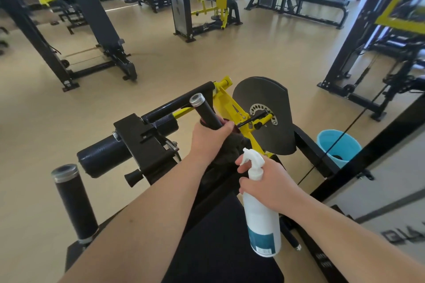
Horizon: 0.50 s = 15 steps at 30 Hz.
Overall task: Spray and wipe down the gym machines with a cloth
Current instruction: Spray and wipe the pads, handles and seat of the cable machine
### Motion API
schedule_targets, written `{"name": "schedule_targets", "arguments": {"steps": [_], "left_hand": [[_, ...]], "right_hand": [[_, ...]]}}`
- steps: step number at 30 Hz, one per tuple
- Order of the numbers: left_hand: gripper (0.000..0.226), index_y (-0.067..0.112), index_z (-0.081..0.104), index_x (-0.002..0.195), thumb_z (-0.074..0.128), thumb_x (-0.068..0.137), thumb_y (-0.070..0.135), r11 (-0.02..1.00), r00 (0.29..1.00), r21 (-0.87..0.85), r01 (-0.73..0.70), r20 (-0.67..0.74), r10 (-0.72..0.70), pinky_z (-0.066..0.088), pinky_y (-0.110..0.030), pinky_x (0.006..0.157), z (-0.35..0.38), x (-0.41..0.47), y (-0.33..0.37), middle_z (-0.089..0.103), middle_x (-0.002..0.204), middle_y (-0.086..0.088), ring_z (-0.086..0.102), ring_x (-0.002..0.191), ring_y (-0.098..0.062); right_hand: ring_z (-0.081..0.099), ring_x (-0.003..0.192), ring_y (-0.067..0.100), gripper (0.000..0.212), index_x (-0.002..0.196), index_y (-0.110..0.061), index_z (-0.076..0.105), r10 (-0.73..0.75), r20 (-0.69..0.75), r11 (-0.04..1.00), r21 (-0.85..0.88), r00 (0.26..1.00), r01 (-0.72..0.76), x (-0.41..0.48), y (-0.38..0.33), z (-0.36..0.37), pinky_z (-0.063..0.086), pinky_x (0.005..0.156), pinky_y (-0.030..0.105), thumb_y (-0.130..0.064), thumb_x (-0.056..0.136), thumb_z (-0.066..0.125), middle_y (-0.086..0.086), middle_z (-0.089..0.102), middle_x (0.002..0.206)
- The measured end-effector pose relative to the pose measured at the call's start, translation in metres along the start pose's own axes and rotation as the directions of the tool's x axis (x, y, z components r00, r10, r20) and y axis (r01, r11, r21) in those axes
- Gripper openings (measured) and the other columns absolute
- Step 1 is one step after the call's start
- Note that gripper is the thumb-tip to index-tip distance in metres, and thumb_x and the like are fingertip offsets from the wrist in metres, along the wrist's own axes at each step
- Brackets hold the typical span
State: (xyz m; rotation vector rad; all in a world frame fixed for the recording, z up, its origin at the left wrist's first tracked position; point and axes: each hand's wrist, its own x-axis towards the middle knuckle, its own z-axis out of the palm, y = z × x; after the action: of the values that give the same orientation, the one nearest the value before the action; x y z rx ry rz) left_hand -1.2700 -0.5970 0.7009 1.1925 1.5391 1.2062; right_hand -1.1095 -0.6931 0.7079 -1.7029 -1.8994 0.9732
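- Cloth, dark, bunched in the left hand and pressed around the base of the upright black handle on the nearest gym machine; part of it hangs below the hand toward the seat pad.
- Head view only, landmark = that handle.
- Left hand: clenched around handle and cloth together, thumb on the near side, mid-wipe by the look of it.
- Right hand: just right of and below the handle, grasping the neck of the white spray bottle, index finger out by the trigger, nozzle pointing left toward the handle. No mist visible, so cannot tell if it is spraying.
- Second handle well left of and nearer than the landmark, untouched now; no wet sheen I can make out.
- Roller pad left of the handle, yellow lever arm and grey disc just right of it; clean or not, cannot tell.
- Blue bucket on the floor further right, beyond the disc.
- Progress, judged: early. One grip on one machine being wiped; other handle, pads, seat probably left.
- Many more machines far behind the handle, nobody at them; most of the task looks undone.
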Motion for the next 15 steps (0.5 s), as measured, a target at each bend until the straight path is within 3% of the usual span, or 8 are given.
{"name": "schedule_targets", "arguments": {"steps": [2, 4, 9, 12, 14, 15], "left_hand": [[0.023, 0.020, 0.071, 0.093, 0.085, 0.079, 0.031, 0.995, 0.991, 0.069, 0.073, 0.108, -0.081, 0.057, -0.037, 0.093, -0.003, -0.001, -0.006, 0.072, 0.094, 0.000, 0.068, 0.094, -0.012], [0.030, 0.022, 0.071, 0.096, 0.087, 0.076, 0.037, 0.990, 0.988, 0.132, 0.040, 0.144, -0.059, 0.057, -0.036, 0.092, -0.012, 0.001, -0.001, 0.072, 0.096, 0.002, 0.068, 0.095, -0.011], [0.036, 0.025, 0.066, 0.097, 0.089, 0.073, 0.040, 0.986, 0.988, 0.082, -0.145, -0.043, 0.148, 0.058, -0.037, 0.089, -0.034, 0.016, 0.026, 0.070, 0.096, 0.004, 0.068, 0.095, -0.015], [0.032, 0.027, 0.068, 0.103, 0.087, 0.079, 0.035, 0.971, 0.963, -0.109, -0.214, -0.190, 0.191, 0.056, -0.029, 0.088, -0.032, 0.018, 0.031, 0.070, 0.101, 0.006, 0.068, 0.098, -0.011], [0.029, 0.025, 0.068, 0.106, 0.084, 0.083, 0.030, 0.944, 0.961, -0.274, -0.185, -0.250, 0.116, 0.054, -0.026, 0.088, -0.024, 0.014, 0.034, 0.070, 0.103, 0.004, 0.068, 0.098, -0.011], [0.029, 0.026, 0.067, 0.107, 0.083, 0.084, 0.031, 0.945, 0.975, -0.301, -0.125, -0.216, 0.060, 0.056, -0.030, 0.090, -0.019, 0.010, 0.031, 0.070, 0.104, 0.002, 0.068, 0.099, -0.012]], "right_hand": [[0.063, 0.087, 0.008, 0.020, 0.104, -0.035, 0.058, 0.010, 0.002, 1.000, -0.011, 1.000, -0.010, -0.002, 0.003, 0.003, 0.047, 0.068, 0.016, -0.030, 0.088, 0.070, -0.015, 0.062, 0.098], [0.063, 0.087, 0.006, 0.020, 0.106, -0.035, 0.058, 0.003, 0.019, 1.000, -0.026, 1.000, -0.003, -0.006, 0.002, 0.006, 0.046, 0.068, 0.012, -0.030, 0.090, 0.070, -0.016, 0.062, 0.098], [0.064, 0.089, 0.007, 0.022, 0.106, -0.038, 0.057, -0.021, 0.039, 1.000, -0.013, 0.999, 0.022, -0.007, -0.002, 0.001, 0.050, 0.072, 0.016, -0.029, 0.091, 0.069, -0.018, 0.063, 0.100], [0.068, 0.088, 0.008, 0.021, 0.104, -0.039, 0.058, -0.036, 0.005, 0.999, 0.017, 0.999, 0.036, -0.006, -0.003, -0.007, 0.058, 0.077, 0.025, -0.028, 0.089, 0.070, -0.018, 0.064, 0.097], [0.067, 0.087, 0.007, 0.022, 0.104, -0.038, 0.059, -0.036, -0.020, 0.999, 0.011, 0.999, 0.036, -0.006, -0.001, -0.011, 0.059, 0.077, 0.025, -0.028, 0.088, 0.070, -0.019, 0.065, 0.093], [0.066, 0.087, 0.006, 0.022, 0.104, -0.038, 0.059, -0.033, -0.028, 0.999, 0.011, 0.999, 0.033, -0.006, 0.000, -0.013, 0.059, 0.076, 0.025, -0.027, 0.088, 0.070, -0.019, 0.065, 0.091]]}}
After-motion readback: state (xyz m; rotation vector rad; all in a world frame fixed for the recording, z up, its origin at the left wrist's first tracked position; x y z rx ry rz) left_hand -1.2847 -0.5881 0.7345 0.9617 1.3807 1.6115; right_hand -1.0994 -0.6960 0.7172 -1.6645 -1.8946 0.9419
